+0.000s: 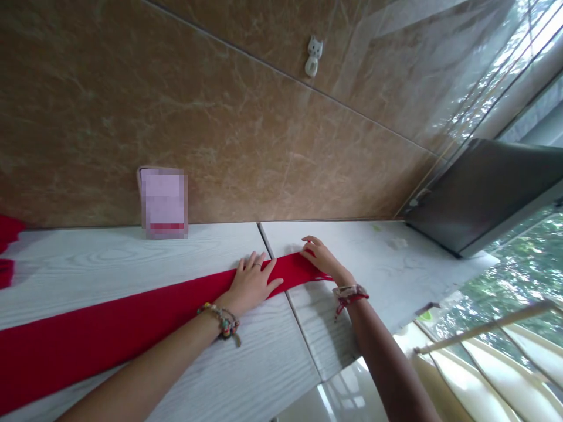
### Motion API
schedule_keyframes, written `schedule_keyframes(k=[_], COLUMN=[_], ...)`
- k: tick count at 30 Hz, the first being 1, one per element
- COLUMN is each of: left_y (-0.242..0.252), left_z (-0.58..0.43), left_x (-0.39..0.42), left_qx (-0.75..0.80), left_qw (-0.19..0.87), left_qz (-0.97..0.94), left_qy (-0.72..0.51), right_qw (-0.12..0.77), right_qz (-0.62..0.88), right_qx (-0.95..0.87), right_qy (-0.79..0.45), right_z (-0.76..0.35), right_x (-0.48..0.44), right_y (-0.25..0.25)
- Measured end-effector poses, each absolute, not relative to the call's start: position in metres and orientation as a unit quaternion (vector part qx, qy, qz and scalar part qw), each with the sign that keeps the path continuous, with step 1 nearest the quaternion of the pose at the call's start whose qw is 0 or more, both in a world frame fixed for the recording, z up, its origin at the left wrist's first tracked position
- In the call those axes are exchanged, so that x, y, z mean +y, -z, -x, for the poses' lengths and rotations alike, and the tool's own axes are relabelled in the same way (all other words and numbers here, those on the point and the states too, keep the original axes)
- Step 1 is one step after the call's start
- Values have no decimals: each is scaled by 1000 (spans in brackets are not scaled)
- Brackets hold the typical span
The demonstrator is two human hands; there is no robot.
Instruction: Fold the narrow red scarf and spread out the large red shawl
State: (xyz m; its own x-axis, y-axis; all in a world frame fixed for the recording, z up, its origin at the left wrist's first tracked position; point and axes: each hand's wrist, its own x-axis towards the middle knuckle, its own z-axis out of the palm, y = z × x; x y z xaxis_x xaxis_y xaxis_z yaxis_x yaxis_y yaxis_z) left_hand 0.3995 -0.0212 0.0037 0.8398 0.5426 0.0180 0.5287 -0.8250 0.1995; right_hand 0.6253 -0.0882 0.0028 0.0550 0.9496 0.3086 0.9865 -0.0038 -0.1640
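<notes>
A long red scarf point(145, 316) lies spread along the white table, running from the lower left edge of the view to near the middle. My left hand point(251, 285) rests flat on it, fingers spread. At the scarf's right end is my right hand point(320, 258), its fingers apart and loosely bent over the cloth's far edge. Thin red strands show at that end, beneath the right wrist. Bracelets circle both wrists. The palm sides of both hands are hidden.
A phone point(162, 202) with a blurred screen leans against the brown marbled wall point(220, 117). More red fabric point(6, 246) shows at the far left. A seam crosses the white table point(303, 328). A dark panel point(484, 193) stands right, by a window. A cat-shaped hook point(314, 57) hangs above.
</notes>
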Motion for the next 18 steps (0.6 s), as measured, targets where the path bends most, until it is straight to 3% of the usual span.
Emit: schedule_keyframes(k=[7, 13, 18], left_y=[2, 4, 5], left_z=[-399, -400, -399], left_x=[-22, -23, -23], left_qx=[289, 282, 284], left_qw=[45, 33, 36], left_qz=[-955, -956, -954], left_qy=[-55, -76, -88], right_qw=[254, 261, 339], right_qz=[710, 747, 765], right_qx=[-651, -583, -482], right_qy=[84, 184, 261], right_z=[-624, -642, -656], right_x=[-88, -89, -96], right_y=[7, 11, 9])
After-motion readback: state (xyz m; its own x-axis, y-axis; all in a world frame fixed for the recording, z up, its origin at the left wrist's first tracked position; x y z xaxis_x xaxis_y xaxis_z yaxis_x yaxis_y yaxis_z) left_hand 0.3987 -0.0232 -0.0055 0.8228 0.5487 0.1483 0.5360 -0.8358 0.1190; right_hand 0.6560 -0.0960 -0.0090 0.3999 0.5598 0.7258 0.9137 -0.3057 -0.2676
